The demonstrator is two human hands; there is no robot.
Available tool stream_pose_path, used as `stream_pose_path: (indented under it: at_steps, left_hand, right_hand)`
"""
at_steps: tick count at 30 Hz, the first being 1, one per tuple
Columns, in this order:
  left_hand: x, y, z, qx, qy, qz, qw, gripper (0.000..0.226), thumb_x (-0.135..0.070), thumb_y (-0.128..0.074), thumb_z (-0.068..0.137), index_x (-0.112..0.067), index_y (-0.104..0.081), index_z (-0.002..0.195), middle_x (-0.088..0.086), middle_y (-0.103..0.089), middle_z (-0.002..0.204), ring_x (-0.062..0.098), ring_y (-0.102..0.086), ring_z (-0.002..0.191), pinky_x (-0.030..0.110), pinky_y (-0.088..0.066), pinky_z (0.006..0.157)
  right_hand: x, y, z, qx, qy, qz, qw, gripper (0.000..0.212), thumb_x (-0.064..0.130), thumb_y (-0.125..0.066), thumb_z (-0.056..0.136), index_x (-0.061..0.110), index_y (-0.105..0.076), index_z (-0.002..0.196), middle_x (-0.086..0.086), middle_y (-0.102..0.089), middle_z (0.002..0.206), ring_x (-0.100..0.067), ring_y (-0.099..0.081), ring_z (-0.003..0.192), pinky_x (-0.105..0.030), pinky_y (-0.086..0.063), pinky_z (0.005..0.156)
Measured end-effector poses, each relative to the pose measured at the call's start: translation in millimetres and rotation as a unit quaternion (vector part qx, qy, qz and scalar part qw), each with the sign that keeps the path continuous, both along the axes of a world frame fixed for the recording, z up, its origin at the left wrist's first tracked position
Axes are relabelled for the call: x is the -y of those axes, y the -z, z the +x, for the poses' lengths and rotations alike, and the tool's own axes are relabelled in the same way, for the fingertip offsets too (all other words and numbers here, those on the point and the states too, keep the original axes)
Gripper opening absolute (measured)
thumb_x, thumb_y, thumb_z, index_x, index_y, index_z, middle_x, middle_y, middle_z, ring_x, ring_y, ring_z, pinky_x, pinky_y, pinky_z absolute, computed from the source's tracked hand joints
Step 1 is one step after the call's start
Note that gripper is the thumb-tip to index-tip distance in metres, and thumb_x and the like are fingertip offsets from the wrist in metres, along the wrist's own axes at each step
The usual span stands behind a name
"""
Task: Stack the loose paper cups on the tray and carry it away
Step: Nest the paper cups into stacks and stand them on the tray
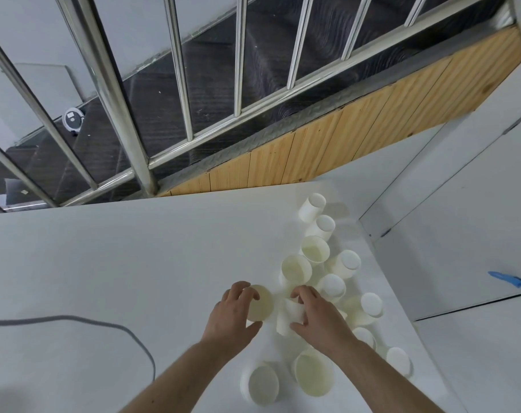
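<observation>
Cups: loose white paper cups (316, 248) scattered on white table (104, 263)
Left hand (232, 317): grips upright cup (260, 304)
Right hand (319, 317): grips tipped cup (289, 318), just beside upright cup

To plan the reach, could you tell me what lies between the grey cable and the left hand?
In the head view, only bare white table lies between cable and left hand.

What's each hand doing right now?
Left hand: grips an upright cup.
Right hand: grips a cup on its side.
</observation>
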State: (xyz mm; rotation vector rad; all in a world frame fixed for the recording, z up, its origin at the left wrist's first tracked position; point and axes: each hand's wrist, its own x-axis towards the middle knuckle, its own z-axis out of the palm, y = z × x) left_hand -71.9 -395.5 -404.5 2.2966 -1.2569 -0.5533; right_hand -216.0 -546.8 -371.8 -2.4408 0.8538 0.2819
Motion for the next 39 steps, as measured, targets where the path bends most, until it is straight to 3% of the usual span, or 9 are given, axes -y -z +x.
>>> stream_pose_path:
  at_steps: [3, 6, 11, 16, 20, 24, 28, 39]
  left_hand:
    - [-4.9, -0.2, 0.2, 0.001, -0.008, 0.003, 1.000, 0.048, -0.035, -0.063, 0.081, -0.027, -0.042, 0.123, -0.011, -0.034, 0.133, 0.014, -0.044, 0.114, 0.023, -0.044, 0.082]
    - [-9.2, -0.1, 0.6, 0.003, -0.012, 0.002, 1.000, 0.052, -0.035, -0.063, 0.080, -0.028, -0.041, 0.126, -0.012, -0.035, 0.132, 0.013, -0.044, 0.114, 0.022, -0.044, 0.082]
    - [-15.7, -0.3, -0.9, 0.003, -0.002, 0.006, 1.000, 0.061, -0.039, -0.064, 0.079, -0.030, -0.036, 0.133, -0.010, -0.034, 0.134, 0.014, -0.043, 0.117, 0.023, -0.044, 0.086]
    - [-17.9, -0.3, -2.3, 0.005, 0.013, 0.019, 1.000, 0.071, -0.042, -0.064, 0.079, -0.032, -0.028, 0.139, -0.009, -0.024, 0.144, 0.015, -0.036, 0.127, 0.024, -0.040, 0.095]
    - [-14.6, -0.2, -1.4, 0.007, 0.022, 0.009, 1.000, 0.073, -0.040, -0.063, 0.081, -0.031, -0.026, 0.143, -0.010, -0.023, 0.148, 0.015, -0.033, 0.131, 0.026, -0.039, 0.097]
    - [-13.1, 1.2, 1.0, 0.007, 0.022, -0.003, 1.000, 0.070, -0.036, -0.062, 0.081, -0.031, -0.028, 0.142, -0.013, -0.030, 0.142, 0.014, -0.036, 0.127, 0.025, -0.042, 0.093]
    - [-17.3, 1.1, 7.0, 0.008, 0.016, -0.003, 1.000, 0.069, -0.036, -0.060, 0.081, -0.033, -0.026, 0.142, -0.013, -0.029, 0.141, 0.013, -0.036, 0.125, 0.024, -0.042, 0.092]
    - [-24.4, 1.5, 19.0, 0.001, 0.008, -0.020, 1.000, 0.069, -0.036, -0.061, 0.081, -0.032, -0.028, 0.141, -0.012, -0.031, 0.140, 0.012, -0.037, 0.124, 0.024, -0.042, 0.093]
  right_hand:
    - [-3.3, -2.3, -2.2, 0.014, -0.009, -0.010, 1.000, 0.021, 0.023, -0.062, 0.089, 0.024, -0.053, 0.109, 0.015, -0.048, 0.102, -0.002, -0.049, 0.074, -0.023, -0.049, 0.075]
    - [-6.3, -2.1, -3.4, 0.020, -0.027, -0.024, 0.999, 0.001, 0.021, -0.059, 0.092, 0.021, -0.058, 0.092, 0.015, -0.050, 0.101, -0.003, -0.054, 0.079, -0.022, -0.050, 0.075]
    - [-10.3, 1.5, -7.4, 0.001, -0.044, -0.011, 0.999, 0.002, 0.022, -0.059, 0.092, 0.020, -0.059, 0.092, 0.013, -0.051, 0.104, -0.010, -0.059, 0.090, -0.027, -0.051, 0.080]
    - [-12.4, -4.1, -11.2, -0.019, -0.048, -0.039, 0.998, 0.029, 0.038, -0.062, 0.089, 0.026, -0.051, 0.114, 0.019, -0.042, 0.117, -0.009, -0.057, 0.090, -0.024, -0.048, 0.077]
    - [-15.7, -8.9, -8.0, -0.036, -0.031, -0.101, 0.994, 0.057, 0.051, -0.060, 0.086, 0.030, -0.037, 0.134, 0.010, -0.031, 0.132, -0.011, -0.059, 0.089, -0.022, -0.046, 0.068]
    - [-17.7, -8.1, 4.4, -0.041, -0.011, -0.122, 0.992, 0.070, 0.059, -0.059, 0.084, 0.032, -0.028, 0.142, 0.002, -0.020, 0.142, -0.015, -0.047, 0.121, -0.024, -0.050, 0.077]
    - [-19.7, -3.3, 19.0, -0.050, -0.027, -0.128, 0.990, 0.074, 0.059, -0.057, 0.086, 0.033, -0.024, 0.146, -0.001, -0.015, 0.150, -0.021, -0.035, 0.133, -0.027, -0.051, 0.085]
    - [-29.6, 2.9, 31.0, -0.034, -0.026, -0.127, 0.991, 0.064, 0.041, -0.053, 0.093, 0.033, -0.023, 0.150, -0.004, -0.012, 0.148, -0.023, -0.038, 0.130, -0.025, -0.052, 0.087]
